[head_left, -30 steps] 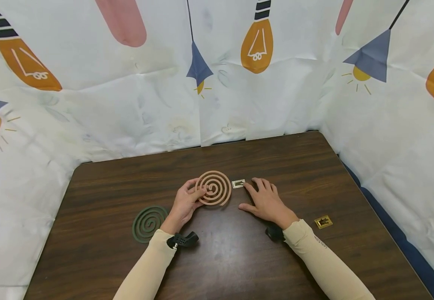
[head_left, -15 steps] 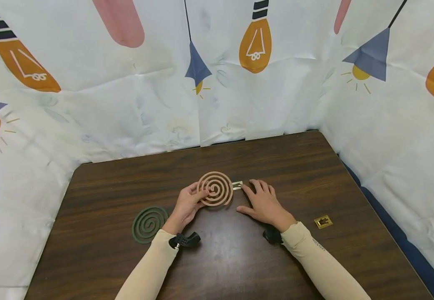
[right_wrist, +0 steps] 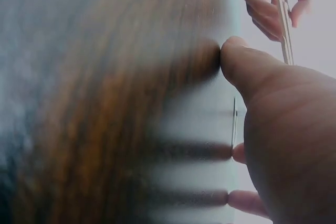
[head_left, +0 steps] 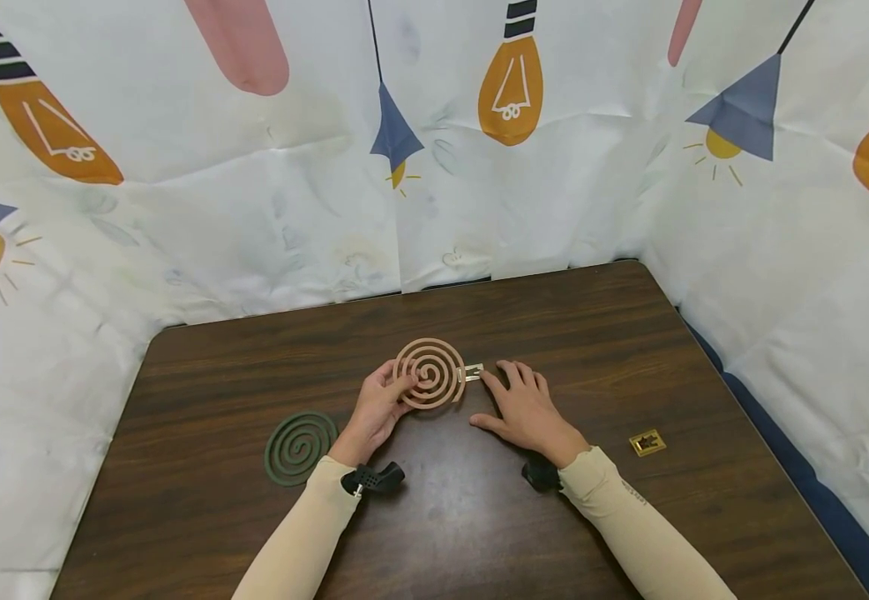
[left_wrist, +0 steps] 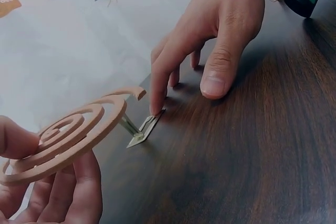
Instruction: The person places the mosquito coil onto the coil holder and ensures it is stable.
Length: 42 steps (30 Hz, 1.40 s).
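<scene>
My left hand (head_left: 374,414) pinches a tan mosquito coil (left_wrist: 86,144) between thumb and fingers, above the table. Under the coil's right edge lies a small silvery metal coil stand (left_wrist: 140,137). Its raised prong reaches up toward the outer ring in the left wrist view; whether they touch I cannot tell. With the index fingertip, my right hand (head_left: 527,414) presses the stand's right end, its other fingers extended to the tabletop. A dark green mosquito coil (head_left: 301,448) lies flat beside my left wrist. To the right of my right forearm is a gold-coloured metal stand (head_left: 647,443).
Everything lies on a brown wood-grain table (head_left: 434,550). Behind and beside it hangs a white curtain (head_left: 292,217) printed with lamps and bulbs. Black wrist cameras sit at both cuffs.
My left hand has brought the tan coil slightly right, so its edge now overlaps the silvery stand. The stand and my right hand have shifted slightly left.
</scene>
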{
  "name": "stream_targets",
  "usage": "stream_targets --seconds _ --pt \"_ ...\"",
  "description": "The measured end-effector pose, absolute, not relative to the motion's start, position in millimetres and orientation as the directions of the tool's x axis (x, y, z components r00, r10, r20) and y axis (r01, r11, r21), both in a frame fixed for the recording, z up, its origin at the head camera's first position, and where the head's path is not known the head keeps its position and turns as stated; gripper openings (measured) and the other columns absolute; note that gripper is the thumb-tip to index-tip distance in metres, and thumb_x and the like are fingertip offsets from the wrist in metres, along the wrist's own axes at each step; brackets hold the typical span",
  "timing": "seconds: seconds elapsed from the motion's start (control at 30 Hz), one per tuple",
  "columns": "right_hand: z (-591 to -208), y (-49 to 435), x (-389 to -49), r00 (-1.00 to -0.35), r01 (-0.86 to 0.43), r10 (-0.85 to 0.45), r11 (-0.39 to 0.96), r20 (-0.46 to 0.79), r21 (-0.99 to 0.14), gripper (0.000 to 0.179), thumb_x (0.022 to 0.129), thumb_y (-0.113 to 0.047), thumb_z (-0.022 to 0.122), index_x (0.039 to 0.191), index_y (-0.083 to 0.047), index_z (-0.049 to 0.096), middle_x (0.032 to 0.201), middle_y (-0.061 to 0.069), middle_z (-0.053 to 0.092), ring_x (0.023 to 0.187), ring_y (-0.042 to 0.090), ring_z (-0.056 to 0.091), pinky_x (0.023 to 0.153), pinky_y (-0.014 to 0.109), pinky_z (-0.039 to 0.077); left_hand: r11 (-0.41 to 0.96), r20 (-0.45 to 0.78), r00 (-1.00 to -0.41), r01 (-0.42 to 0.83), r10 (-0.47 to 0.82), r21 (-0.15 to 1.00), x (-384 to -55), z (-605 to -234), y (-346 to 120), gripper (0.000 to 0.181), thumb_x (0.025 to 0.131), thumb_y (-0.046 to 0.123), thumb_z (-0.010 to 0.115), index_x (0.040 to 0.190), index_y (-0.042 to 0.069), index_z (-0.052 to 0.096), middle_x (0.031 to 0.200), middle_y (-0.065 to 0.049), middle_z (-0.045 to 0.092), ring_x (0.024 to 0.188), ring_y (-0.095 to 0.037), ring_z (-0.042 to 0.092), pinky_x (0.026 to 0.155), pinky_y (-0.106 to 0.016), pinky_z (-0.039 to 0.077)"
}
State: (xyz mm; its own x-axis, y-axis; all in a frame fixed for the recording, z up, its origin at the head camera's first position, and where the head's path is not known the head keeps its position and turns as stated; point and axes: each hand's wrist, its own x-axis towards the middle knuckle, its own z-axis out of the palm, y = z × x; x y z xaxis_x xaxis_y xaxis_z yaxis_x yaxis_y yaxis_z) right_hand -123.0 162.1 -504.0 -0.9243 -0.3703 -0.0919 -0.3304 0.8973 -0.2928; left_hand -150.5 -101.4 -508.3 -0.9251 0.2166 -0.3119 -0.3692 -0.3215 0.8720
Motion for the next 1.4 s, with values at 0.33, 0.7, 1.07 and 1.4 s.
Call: stream_targets --seconds 0.33,0.7,1.07,1.4 --pt "-505 160 -121 -0.924 -0.334 -0.372 0.899 -0.091 -0.285 0.079 0.095 -0.065 0.062 0.156 -0.018 0.045 0.161 0.021 0.036 0.149 0.047 0.034 0.115 0.068 0.035 -0.358 -0.313 -0.926 -0.371 0.212 0.857 -151 -505 -97 0.026 0.102 0.002 0.058 0.127 0.004 0.05 0.106 -0.001 0.069 0.094 -0.012 0.074 0.079 -0.031 0.064" --pt "-508 158 -120 -0.923 -0.341 -0.376 0.898 -0.083 -0.277 0.08 0.095 -0.067 0.061 0.156 -0.018 0.045 0.161 0.02 0.036 0.149 0.047 0.034 0.116 0.068 0.035 -0.367 -0.337 -0.919 -0.392 0.206 0.843 -155 -506 -91 0.04 0.1 -0.003 0.059 0.136 0.007 0.043 0.113 -0.008 0.067 0.093 -0.014 0.076 0.08 -0.033 0.065" --pt "-508 156 -118 -0.926 -0.338 -0.371 0.899 -0.075 -0.279 0.08 0.095 -0.067 0.06 0.156 -0.019 0.046 0.161 0.02 0.036 0.149 0.046 0.034 0.115 0.067 0.036 -0.328 -0.349 -0.919 -0.391 0.181 0.86 -156 -504 -85 0.037 0.102 0.006 0.062 0.136 0.005 0.047 0.112 -0.007 0.07 0.092 -0.012 0.076 0.079 -0.03 0.065" --pt "-508 157 -118 -0.928 -0.334 -0.366 0.899 -0.067 -0.282 0.079 0.094 -0.067 0.061 0.156 -0.02 0.046 0.16 0.02 0.037 0.148 0.045 0.035 0.114 0.067 0.036 -0.312 -0.337 -0.922 -0.383 0.192 0.87 -159 -507 -79 0.037 0.102 0.006 0.064 0.134 0.004 0.047 0.12 -0.014 0.069 0.093 -0.014 0.077 0.082 -0.033 0.065"
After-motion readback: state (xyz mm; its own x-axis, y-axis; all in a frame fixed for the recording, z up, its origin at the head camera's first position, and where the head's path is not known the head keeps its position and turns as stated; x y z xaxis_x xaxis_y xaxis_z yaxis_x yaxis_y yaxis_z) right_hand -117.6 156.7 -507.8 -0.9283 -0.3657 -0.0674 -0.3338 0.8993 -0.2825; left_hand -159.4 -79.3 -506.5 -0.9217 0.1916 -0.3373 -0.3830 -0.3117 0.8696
